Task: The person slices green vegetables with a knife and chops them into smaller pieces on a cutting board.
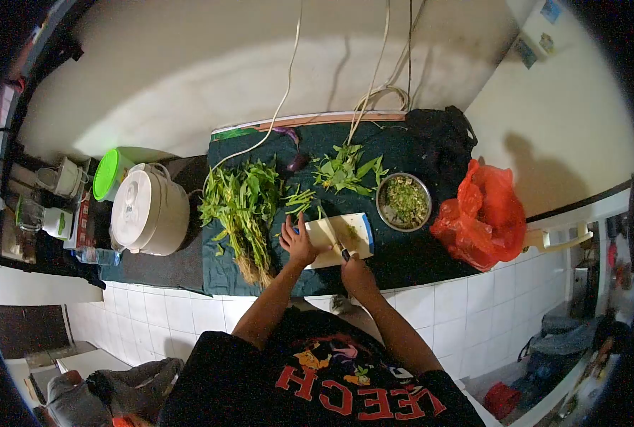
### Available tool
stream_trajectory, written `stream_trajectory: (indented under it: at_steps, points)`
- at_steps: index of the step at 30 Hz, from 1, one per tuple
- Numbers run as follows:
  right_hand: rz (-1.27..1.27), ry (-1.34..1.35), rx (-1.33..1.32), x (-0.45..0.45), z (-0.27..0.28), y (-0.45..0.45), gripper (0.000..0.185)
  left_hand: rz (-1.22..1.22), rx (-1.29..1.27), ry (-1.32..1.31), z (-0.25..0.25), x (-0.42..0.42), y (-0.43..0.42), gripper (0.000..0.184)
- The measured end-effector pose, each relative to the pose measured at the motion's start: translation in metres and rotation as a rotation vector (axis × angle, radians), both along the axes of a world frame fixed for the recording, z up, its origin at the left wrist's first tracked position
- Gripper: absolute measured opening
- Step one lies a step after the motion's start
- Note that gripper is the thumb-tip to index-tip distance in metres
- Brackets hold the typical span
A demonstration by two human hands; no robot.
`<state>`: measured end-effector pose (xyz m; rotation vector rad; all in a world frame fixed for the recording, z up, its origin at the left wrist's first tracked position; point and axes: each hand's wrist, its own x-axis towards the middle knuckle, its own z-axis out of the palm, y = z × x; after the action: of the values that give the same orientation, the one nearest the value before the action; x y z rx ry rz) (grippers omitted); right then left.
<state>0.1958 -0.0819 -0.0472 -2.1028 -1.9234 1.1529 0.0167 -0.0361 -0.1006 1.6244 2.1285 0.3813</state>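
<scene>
My right hand (358, 276) is wrapped round the dark handle of a knife (333, 238), whose blade points away from me over a white cutting board (360, 247) with blue edges. At the board's left edge, my left hand (299, 243) lies with its fingers spread, apart from the blade. Cut green stems (300, 199) are just beyond its fingertips. Small green bits dot the board. Left of that hand is a big bunch of leafy greens (249, 206) with roots toward me. Loose leaves (347, 169) lie behind the board.
To the right stand a metal bowl (406, 229) of chopped greens and a red plastic bag (484, 213). A purple eggplant (297, 162) lies at the back. On the left are a white rice cooker (150, 210) and a green-lidded container (108, 174). Cables hang down the wall.
</scene>
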Motion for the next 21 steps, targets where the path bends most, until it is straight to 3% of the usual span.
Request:
stream_trajectory:
  at_steps: [4,7,10,13,15,21]
  points:
    - [0.006,-0.007,-0.043,-0.007,0.005,-0.009,0.037,0.000,0.010,-0.011,-0.003,-0.001,-0.002,0.132]
    - [0.094,0.076,0.117,-0.009,0.001,-0.020,0.036,-0.004,0.041,-0.007,-0.006,-0.002,-0.002,0.131]
    - [0.019,0.046,0.080,-0.012,0.005,-0.007,0.037,-0.001,0.012,0.001,-0.002,0.000,-0.001,0.132]
    - [0.138,0.059,0.144,-0.011,0.005,-0.003,0.037,0.003,0.007,0.003,0.000,-0.001,-0.002,0.132]
    - [0.002,0.051,0.038,-0.017,0.000,-0.010,0.037,-0.001,0.008,-0.014,-0.002,-0.003,-0.003,0.131]
    - [0.014,0.012,0.016,-0.016,0.005,-0.007,0.037,-0.004,-0.026,-0.012,-0.006,-0.003,-0.003,0.128]
